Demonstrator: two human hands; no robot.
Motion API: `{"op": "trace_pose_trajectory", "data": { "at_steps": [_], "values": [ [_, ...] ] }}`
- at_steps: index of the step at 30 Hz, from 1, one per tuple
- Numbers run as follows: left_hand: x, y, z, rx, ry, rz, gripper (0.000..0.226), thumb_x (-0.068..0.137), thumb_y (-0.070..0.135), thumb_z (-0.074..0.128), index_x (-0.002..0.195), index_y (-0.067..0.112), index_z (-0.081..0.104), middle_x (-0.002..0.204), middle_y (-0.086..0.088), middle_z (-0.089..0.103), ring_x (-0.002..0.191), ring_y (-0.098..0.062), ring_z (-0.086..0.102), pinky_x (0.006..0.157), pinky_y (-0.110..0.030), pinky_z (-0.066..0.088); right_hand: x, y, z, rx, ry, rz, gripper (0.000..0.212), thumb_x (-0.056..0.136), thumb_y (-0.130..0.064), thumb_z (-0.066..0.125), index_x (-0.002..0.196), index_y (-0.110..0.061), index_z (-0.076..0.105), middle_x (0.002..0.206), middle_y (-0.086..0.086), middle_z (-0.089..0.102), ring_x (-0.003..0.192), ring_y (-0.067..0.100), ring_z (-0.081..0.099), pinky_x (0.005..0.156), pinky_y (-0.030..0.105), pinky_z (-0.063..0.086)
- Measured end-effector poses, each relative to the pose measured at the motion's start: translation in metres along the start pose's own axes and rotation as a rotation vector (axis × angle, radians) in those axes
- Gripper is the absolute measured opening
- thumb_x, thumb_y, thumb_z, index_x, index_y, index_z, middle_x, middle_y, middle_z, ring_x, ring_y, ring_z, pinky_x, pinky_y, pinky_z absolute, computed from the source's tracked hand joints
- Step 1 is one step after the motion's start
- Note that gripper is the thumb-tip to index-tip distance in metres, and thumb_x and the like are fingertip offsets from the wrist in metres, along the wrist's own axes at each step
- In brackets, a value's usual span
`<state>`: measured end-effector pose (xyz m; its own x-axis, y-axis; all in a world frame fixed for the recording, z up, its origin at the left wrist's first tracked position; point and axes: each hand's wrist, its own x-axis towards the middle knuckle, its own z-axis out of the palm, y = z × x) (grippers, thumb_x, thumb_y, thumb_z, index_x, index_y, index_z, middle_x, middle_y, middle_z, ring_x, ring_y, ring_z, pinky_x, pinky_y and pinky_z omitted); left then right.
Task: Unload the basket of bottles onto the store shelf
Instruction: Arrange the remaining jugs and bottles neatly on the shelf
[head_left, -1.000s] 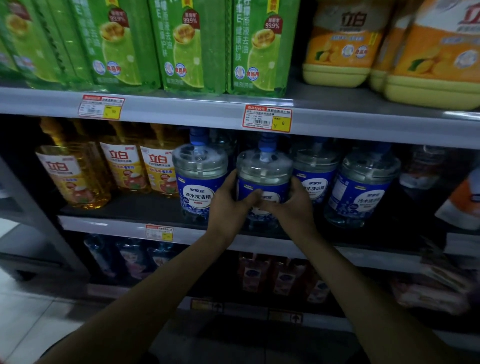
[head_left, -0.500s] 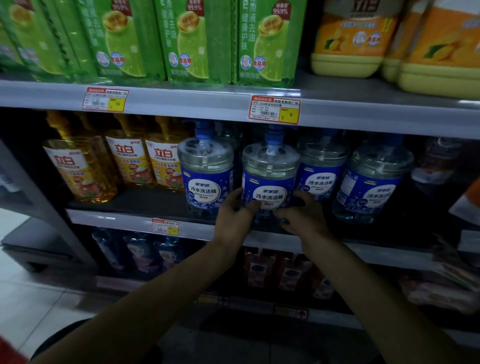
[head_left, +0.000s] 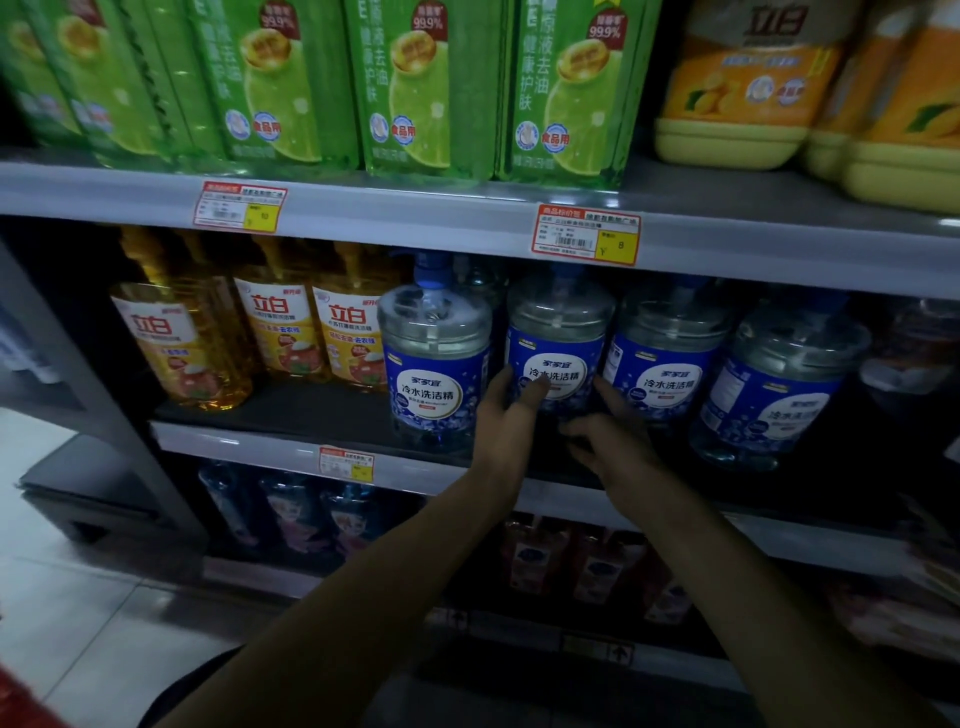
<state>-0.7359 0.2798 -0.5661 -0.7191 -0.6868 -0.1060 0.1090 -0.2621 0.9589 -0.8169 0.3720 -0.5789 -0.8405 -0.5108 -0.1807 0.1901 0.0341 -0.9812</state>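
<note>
Middle shelf (head_left: 260, 410), dim light. The blue-label bottle (head_left: 558, 332) stands upright on it, second in a row of four alike. My left hand (head_left: 511, 415) grasps it: thumb across the label, fingers wrapped round its 9 o'clock side. My right hand (head_left: 618, 447) is slack, fingers spread, at the bottle's 5 o'clock near the base; I cannot tell if it touches. Neighbour bottle (head_left: 434, 364) just beside at 9 o'clock, another (head_left: 665, 364) at 3 o'clock. Amber bottles (head_left: 280, 322) further out at 9 o'clock. Price tag (head_left: 586, 234) at 12 o'clock
</note>
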Motion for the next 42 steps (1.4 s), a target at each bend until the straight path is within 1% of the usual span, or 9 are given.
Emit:
{"op": "trace_pose_trajectory", "data": {
  "at_steps": [8, 12, 16, 20, 25, 32, 36, 39, 42],
  "values": [
    [0.015, -0.001, 0.006, -0.036, 0.004, -0.021, 0.058, 0.101, 0.025, 0.064, 0.155, 0.023, 0.044, 0.135, 0.002, 0.059, 0.117, -0.016, 0.059, 0.098, -0.033, 0.05, 0.015, 0.006, 0.013, 0.046, 0.03, 0.01, 0.091, 0.075, 0.008, 0.061, 0.148, -0.045, 0.045, 0.136, -0.005, 0.063, 0.123, 0.024, 0.059, 0.1, 0.048, 0.055],
    [0.021, -0.005, 0.007, -0.003, 0.013, -0.019, 0.061, 0.099, 0.028, 0.066, 0.156, 0.024, 0.044, 0.147, -0.001, 0.059, 0.128, -0.02, 0.059, 0.11, -0.042, 0.05, 0.02, 0.007, 0.011, 0.101, 0.076, -0.007, 0.084, 0.076, 0.01, 0.062, 0.144, -0.039, 0.052, 0.131, -0.004, 0.066, 0.121, 0.025, 0.062, 0.1, 0.048, 0.056],
    [0.025, -0.008, 0.008, 0.0, 0.009, -0.01, 0.058, 0.099, 0.027, 0.065, 0.154, 0.026, 0.046, 0.144, -0.002, 0.061, 0.128, -0.021, 0.06, 0.111, -0.046, 0.049, 0.023, 0.008, 0.011, 0.129, 0.098, -0.026, 0.072, 0.081, 0.011, 0.06, 0.133, -0.037, 0.056, 0.127, -0.003, 0.068, 0.118, 0.024, 0.063, 0.1, 0.047, 0.056],
    [0.027, -0.009, 0.007, 0.032, -0.004, 0.014, 0.057, 0.099, 0.028, 0.066, 0.153, 0.026, 0.048, 0.143, -0.002, 0.062, 0.128, -0.022, 0.06, 0.111, -0.046, 0.049, 0.021, 0.006, 0.01, 0.1, 0.079, -0.05, 0.063, 0.092, -0.006, 0.069, 0.144, -0.036, 0.05, 0.137, -0.006, 0.061, 0.121, 0.02, 0.061, 0.097, 0.04, 0.054],
    [0.022, -0.012, -0.001, 0.161, -0.056, 0.055, 0.056, 0.099, 0.028, 0.067, 0.151, 0.021, 0.049, 0.141, 0.002, 0.061, 0.131, -0.019, 0.058, 0.113, -0.042, 0.048, 0.016, 0.006, 0.003, -0.199, 0.109, -0.134, 0.063, 0.092, -0.035, 0.075, 0.148, -0.028, 0.048, 0.143, -0.002, 0.054, 0.132, 0.02, 0.053, 0.107, 0.042, 0.049],
    [-0.003, -0.008, -0.018, 0.419, -0.168, 0.219, 0.054, 0.1, 0.028, 0.066, 0.151, 0.024, 0.048, 0.145, 0.0, 0.06, 0.133, -0.015, 0.056, 0.113, -0.039, 0.048, -0.016, -0.001, -0.025, -0.705, 0.043, -0.4, 0.068, 0.093, -0.045, 0.071, 0.153, -0.027, 0.043, 0.151, -0.004, 0.051, 0.136, 0.015, 0.05, 0.109, 0.033, 0.045],
    [-0.014, -0.007, -0.025, 0.58, -0.218, 0.294, 0.067, 0.091, 0.045, 0.065, 0.153, 0.029, 0.045, 0.15, 0.002, 0.054, 0.138, -0.014, 0.05, 0.114, -0.043, 0.047, -0.032, -0.006, -0.048, -0.904, 0.047, -0.482, 0.077, 0.091, -0.051, 0.07, 0.156, -0.026, 0.038, 0.154, -0.001, 0.044, 0.138, 0.017, 0.047, 0.107, 0.025, 0.038],
    [-0.023, -0.009, -0.021, 0.697, -0.235, 0.349, 0.069, 0.091, 0.052, 0.063, 0.154, 0.031, 0.044, 0.151, 0.004, 0.05, 0.139, -0.014, 0.049, 0.114, -0.044, 0.046, -0.034, -0.007, -0.06, -0.975, 0.081, -0.481, 0.081, 0.09, -0.059, 0.068, 0.157, -0.025, 0.037, 0.157, 0.002, 0.041, 0.14, 0.021, 0.044, 0.111, 0.03, 0.04],
    [-0.03, -0.012, -0.01, 0.803, -0.248, 0.43, 0.068, 0.091, 0.055, 0.061, 0.153, 0.033, 0.044, 0.149, 0.005, 0.051, 0.137, -0.012, 0.05, 0.111, -0.042, 0.048, -0.034, -0.002, -0.071, -1.09, 0.117, -0.436, 0.087, 0.088, -0.068, 0.061, 0.159, -0.027, 0.031, 0.162, 0.006, 0.032, 0.146, 0.028, 0.037, 0.114, 0.046, 0.042]
  ]
}}
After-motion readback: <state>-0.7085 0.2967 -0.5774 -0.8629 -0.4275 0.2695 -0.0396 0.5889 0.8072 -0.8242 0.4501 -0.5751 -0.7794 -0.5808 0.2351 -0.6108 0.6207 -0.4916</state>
